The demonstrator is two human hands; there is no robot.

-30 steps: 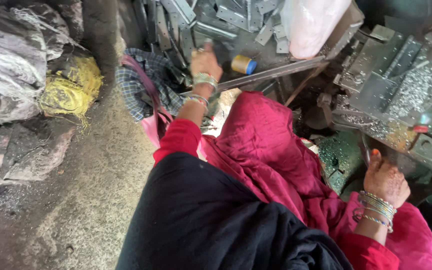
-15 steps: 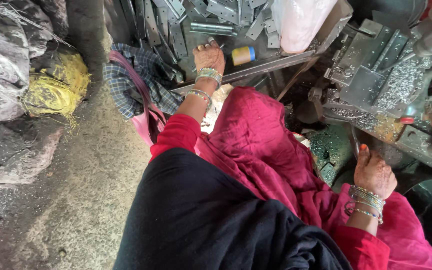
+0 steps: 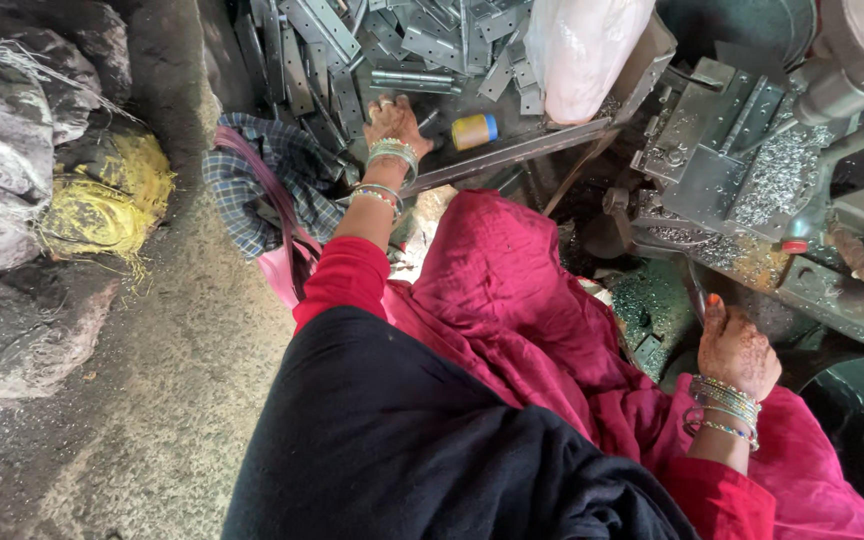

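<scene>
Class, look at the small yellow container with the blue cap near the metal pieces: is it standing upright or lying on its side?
On its side. The yellow container lies lengthwise on the tray, blue cap pointing sideways, beside the left hand.

The left arm stretches forward, its hand (image 3: 395, 122) palm down with fingers spread flat, 2 bunches of bangles at the wrist. The right arm bends at her side, its hand (image 3: 737, 350) lowered, fingers loosely curled, bangles stacked at the wrist.

A white plastic bag (image 3: 582, 50) stands bulging at the tray's upper right edge. A small yellow container with a blue cap (image 3: 475, 131) lies on its side beside it. Grey sacks (image 3: 2, 150) are piled far left.
</scene>
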